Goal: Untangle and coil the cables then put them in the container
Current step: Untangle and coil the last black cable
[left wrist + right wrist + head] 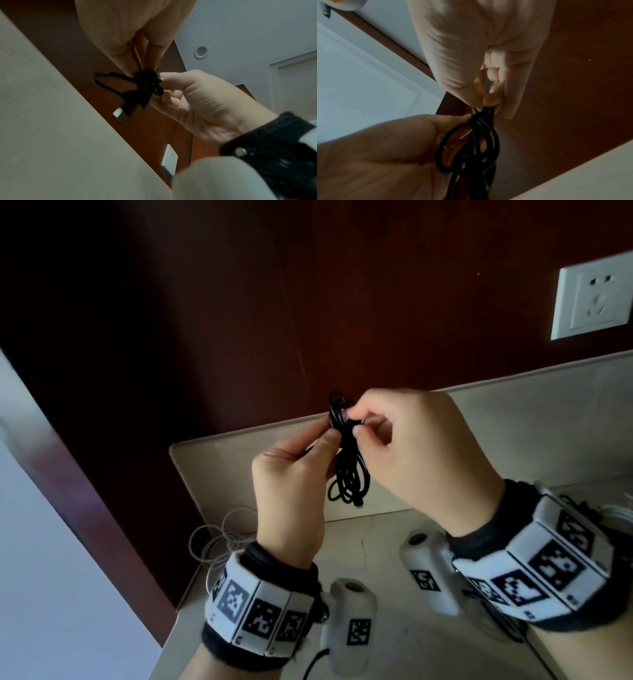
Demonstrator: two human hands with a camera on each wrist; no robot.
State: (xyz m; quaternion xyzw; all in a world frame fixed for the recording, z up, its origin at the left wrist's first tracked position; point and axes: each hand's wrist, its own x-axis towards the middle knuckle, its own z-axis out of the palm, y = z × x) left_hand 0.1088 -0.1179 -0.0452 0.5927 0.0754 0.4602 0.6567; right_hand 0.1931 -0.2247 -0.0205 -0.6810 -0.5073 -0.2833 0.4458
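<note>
A black cable (347,474), wound into a small bundle, hangs in the air above the beige cardboard box (239,445). My left hand (329,437) pinches the bundle near its top from the left. My right hand (353,424) pinches a strand at the top from the right. In the left wrist view the black cable (144,86) sits between my left hand (147,70) and my right hand (161,86), with a silver USB plug (120,114) dangling below. The right wrist view shows the cable's loops (471,148) under my right hand (485,106), against my left hand (467,117).
A loose white cable (222,539) lies at the box's lower left corner. More pale cable (618,511) shows at the right edge. A white wall socket (596,302) sits on the dark wood panel behind. A pale counter runs beneath my wrists.
</note>
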